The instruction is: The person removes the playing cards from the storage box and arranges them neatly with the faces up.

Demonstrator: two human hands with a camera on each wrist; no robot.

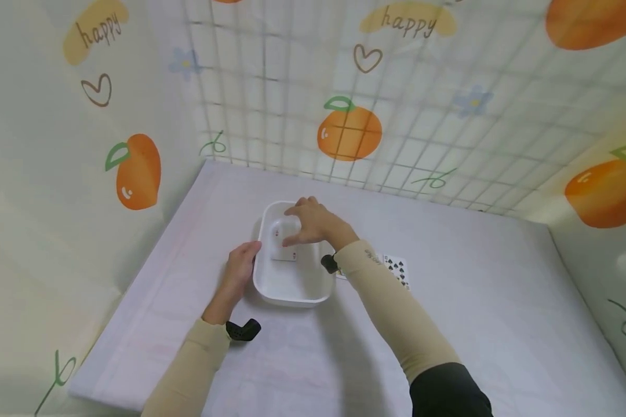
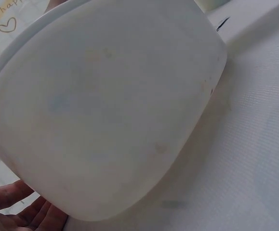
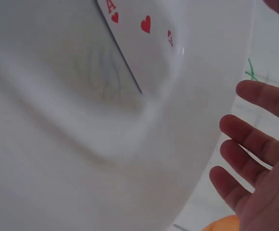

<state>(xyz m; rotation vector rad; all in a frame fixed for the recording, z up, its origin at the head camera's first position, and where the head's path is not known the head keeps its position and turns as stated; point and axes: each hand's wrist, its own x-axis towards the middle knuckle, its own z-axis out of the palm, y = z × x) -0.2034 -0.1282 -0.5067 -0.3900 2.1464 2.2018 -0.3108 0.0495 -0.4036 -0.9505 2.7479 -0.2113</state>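
A: How far along is it?
B: One ace of hearts lies in the white tub mid-worktop; right hand hovers above, fingers loosely spread, holding nothing.
A: What remains?
B: The spade card near the worktop's right side. Left hand steadies the tub's left wall, fingers relaxed.

Bright, even light; blurry wrist views
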